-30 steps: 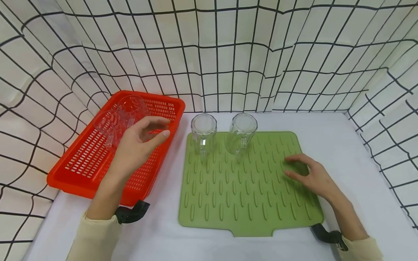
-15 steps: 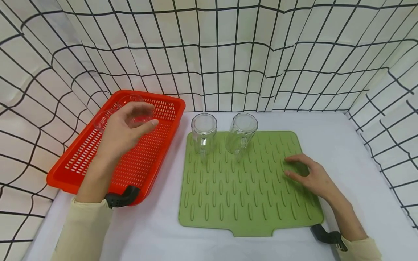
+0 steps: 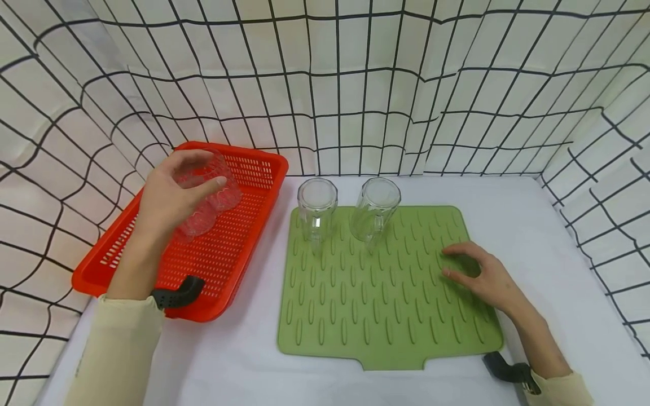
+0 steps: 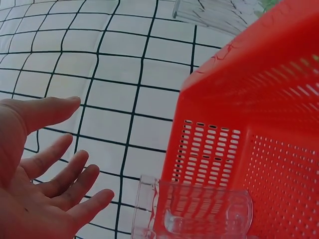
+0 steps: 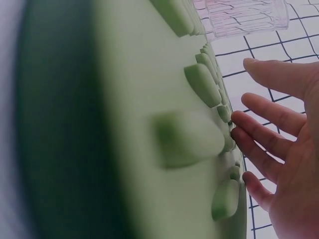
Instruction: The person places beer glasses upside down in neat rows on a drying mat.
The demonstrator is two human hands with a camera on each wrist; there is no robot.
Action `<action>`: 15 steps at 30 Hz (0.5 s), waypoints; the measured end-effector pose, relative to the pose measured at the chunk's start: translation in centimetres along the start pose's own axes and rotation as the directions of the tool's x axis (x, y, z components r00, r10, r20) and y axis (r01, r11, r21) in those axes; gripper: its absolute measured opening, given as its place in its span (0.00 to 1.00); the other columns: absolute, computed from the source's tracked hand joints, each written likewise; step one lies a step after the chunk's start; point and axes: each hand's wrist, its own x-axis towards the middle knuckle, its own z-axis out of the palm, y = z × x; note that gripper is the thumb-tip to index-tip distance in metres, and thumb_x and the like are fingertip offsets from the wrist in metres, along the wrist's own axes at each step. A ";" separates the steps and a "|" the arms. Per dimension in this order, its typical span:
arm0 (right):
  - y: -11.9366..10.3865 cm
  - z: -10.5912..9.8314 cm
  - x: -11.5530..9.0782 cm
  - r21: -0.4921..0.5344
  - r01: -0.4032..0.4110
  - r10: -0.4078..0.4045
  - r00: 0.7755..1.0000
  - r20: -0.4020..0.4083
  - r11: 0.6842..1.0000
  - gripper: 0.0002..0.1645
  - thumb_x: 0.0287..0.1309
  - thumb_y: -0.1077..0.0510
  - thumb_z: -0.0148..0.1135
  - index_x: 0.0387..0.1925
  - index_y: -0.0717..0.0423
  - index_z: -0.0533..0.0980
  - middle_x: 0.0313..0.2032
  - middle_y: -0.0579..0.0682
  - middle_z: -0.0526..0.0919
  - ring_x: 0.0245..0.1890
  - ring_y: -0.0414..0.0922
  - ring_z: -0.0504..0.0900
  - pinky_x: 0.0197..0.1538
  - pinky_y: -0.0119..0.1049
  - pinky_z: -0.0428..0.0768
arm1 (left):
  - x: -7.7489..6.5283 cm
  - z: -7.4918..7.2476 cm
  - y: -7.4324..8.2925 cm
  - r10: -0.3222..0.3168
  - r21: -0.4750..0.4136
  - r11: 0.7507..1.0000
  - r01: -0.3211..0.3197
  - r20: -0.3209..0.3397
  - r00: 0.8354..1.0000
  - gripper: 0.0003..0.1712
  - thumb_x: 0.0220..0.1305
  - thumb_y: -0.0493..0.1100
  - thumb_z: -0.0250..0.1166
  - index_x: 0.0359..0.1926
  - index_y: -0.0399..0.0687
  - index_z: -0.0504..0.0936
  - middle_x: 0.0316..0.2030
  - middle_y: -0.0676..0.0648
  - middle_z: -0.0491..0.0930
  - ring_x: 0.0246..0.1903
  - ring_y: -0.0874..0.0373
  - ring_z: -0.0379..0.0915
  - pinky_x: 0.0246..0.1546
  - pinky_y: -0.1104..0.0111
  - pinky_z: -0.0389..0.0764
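Two clear glass mugs lie in the red plastic basket (image 3: 208, 285); one glass mug (image 3: 225, 189) is partly behind the fingers of my left hand (image 3: 167, 197). That hand hovers over the basket's back left, thumb and fingers spread and holding nothing. The left wrist view has one glass mug (image 4: 209, 209) just beyond the fingers. On the ridged green drying mat (image 3: 386, 316), a left glass mug (image 3: 317, 211) and a right glass mug (image 3: 378, 208) stand upside down at the back. My right hand (image 3: 490, 279) rests loosely over the mat's right side, its fingers relaxed.
A white cloth (image 3: 244, 361) covers the table. White sheeting with a black grid (image 3: 355, 84) walls in the back and both sides. The basket's raised rim (image 3: 281, 166) stands between the left hand and the mat.
My left hand has moved left and back over the basket, toward its far left corner. The glass mugs in the basket have shifted. My right hand stays in place.
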 end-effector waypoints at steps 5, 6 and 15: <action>0.1 -0.1 -0.2 -0.004 0.000 0.000 1.000 0.000 1.000 0.23 0.62 0.53 0.74 0.58 0.50 0.80 0.58 0.52 0.82 0.65 0.35 0.71 0.64 0.11 0.56 | 0.8 -0.1 -0.5 -0.035 0.022 0.999 0.035 0.017 0.999 0.39 0.69 0.59 0.67 0.76 0.58 0.67 0.74 0.45 0.68 0.73 0.45 0.61 0.67 0.42 0.77; 0.1 -0.1 -0.2 -0.006 0.001 -0.001 1.000 -0.002 1.000 0.23 0.62 0.53 0.74 0.58 0.50 0.80 0.58 0.52 0.82 0.64 0.33 0.71 0.64 0.11 0.56 | 1.0 -0.1 -0.6 -0.037 0.025 0.999 0.037 0.017 0.999 0.39 0.69 0.59 0.67 0.76 0.57 0.67 0.74 0.45 0.68 0.73 0.45 0.61 0.67 0.41 0.77; -0.1 -0.1 -0.1 0.011 0.019 -0.019 1.000 0.002 1.000 0.23 0.62 0.55 0.74 0.58 0.50 0.81 0.58 0.52 0.82 0.66 0.48 0.73 0.67 0.14 0.57 | 2.2 -0.7 -1.8 -0.058 0.067 0.996 0.056 0.025 0.998 0.42 0.69 0.61 0.66 0.78 0.57 0.64 0.76 0.42 0.66 0.72 0.43 0.60 0.62 0.44 0.82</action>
